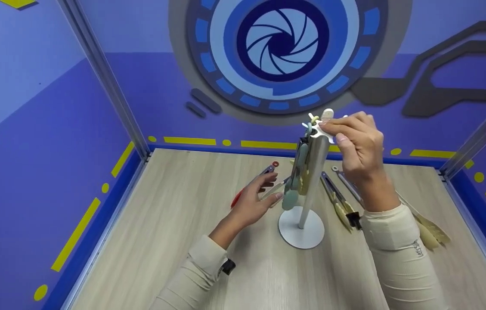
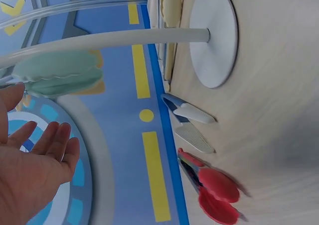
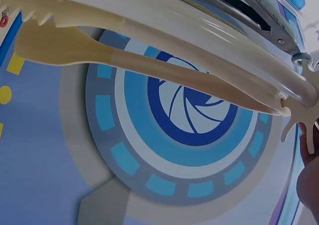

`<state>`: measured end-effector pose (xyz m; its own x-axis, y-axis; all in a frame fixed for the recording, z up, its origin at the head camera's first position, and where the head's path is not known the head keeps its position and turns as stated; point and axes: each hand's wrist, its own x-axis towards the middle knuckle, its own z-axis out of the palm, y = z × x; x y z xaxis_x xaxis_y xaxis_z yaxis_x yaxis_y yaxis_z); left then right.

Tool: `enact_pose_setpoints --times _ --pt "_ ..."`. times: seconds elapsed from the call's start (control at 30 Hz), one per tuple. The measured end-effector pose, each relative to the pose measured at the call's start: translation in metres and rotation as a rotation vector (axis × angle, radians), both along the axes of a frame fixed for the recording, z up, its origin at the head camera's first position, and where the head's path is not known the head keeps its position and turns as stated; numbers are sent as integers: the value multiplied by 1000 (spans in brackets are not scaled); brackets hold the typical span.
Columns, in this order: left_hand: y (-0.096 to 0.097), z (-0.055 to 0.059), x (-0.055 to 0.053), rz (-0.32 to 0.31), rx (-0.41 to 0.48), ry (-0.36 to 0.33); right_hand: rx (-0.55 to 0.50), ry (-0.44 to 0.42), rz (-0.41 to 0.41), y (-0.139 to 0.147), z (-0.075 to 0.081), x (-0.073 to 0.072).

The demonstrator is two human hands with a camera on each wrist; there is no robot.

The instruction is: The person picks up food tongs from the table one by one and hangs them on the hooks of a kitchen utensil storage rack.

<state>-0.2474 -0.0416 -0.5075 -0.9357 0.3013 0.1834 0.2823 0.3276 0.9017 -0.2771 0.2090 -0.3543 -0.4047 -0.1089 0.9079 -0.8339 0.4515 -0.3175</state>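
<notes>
A metal utensil stand with a round white base (image 1: 288,230) and an upright pole (image 1: 317,172) stands on the table. At its top, my right hand (image 1: 358,140) pinches the pronged hook plate (image 1: 318,130) between thumb and fingers. Green-headed tongs (image 1: 291,199) hang on the stand's left side. Beside them my left hand (image 1: 247,202) is held up with fingers spread and slightly bent, its thumb close to the tongs' green heads (image 2: 62,75). Beige tongs (image 3: 159,70), one arm toothed, hang from the plate in the right wrist view.
Red tongs (image 2: 217,187) and white-tipped tongs (image 2: 197,113) lie behind my left hand. Right of the stand lie beige-tipped tongs (image 1: 338,202) and beige utensils (image 1: 430,232), partly behind my right arm. Blue panel walls (image 1: 148,94) enclose the table on the back and sides.
</notes>
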Motion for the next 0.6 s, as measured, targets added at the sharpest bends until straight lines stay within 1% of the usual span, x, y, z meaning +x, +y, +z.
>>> enact_pose_setpoints --times 0.13,0.3,0.4,0.6 --pt "-8 -7 -1 20 20 2 32 1 24 1 5 -2" --pt "-17 -15 -1 49 67 -29 75 8 71 2 7 -4" --pt "-22 -18 -3 58 74 -32 65 3 97 2 6 -5" --pt "-31 -27 -9 71 84 -3 50 -19 109 4 1 -5"
